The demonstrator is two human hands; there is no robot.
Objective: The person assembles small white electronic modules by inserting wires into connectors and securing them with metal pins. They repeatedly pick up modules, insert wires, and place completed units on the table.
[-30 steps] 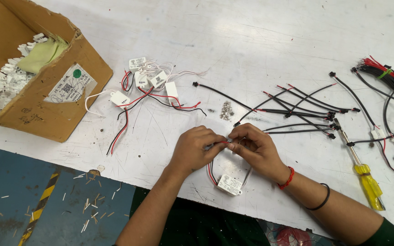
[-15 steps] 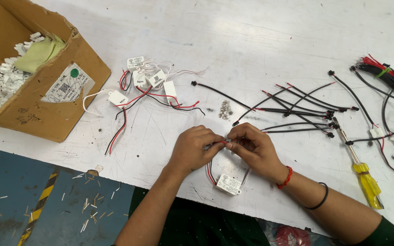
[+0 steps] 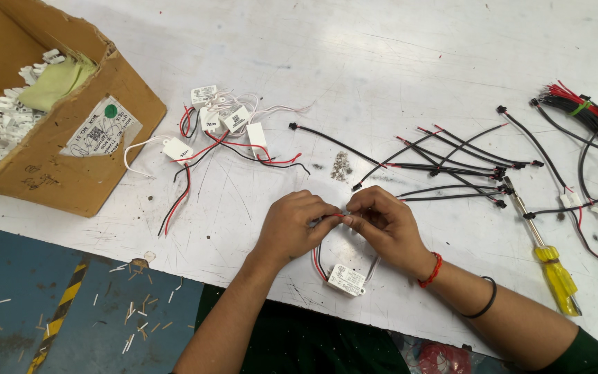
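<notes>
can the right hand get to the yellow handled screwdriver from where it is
Probably yes: the screwdriver lies in the open just beyond the right hand, nothing across it. But that hand is pinching a red wire now.

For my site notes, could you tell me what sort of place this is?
Probably a small electronics assembly bench: a white worktable strewn with black leads, a yellow-handled screwdriver, and a cardboard box of white connectors.

Head view, steeply down, close

An electrical assembly workshop: a scuffed white bench (image 3: 396,62) strewn with cut wires (image 3: 451,163) and small modules (image 3: 223,118), a screwdriver (image 3: 545,253) right, a parts carton (image 3: 57,145) far left.
</notes>
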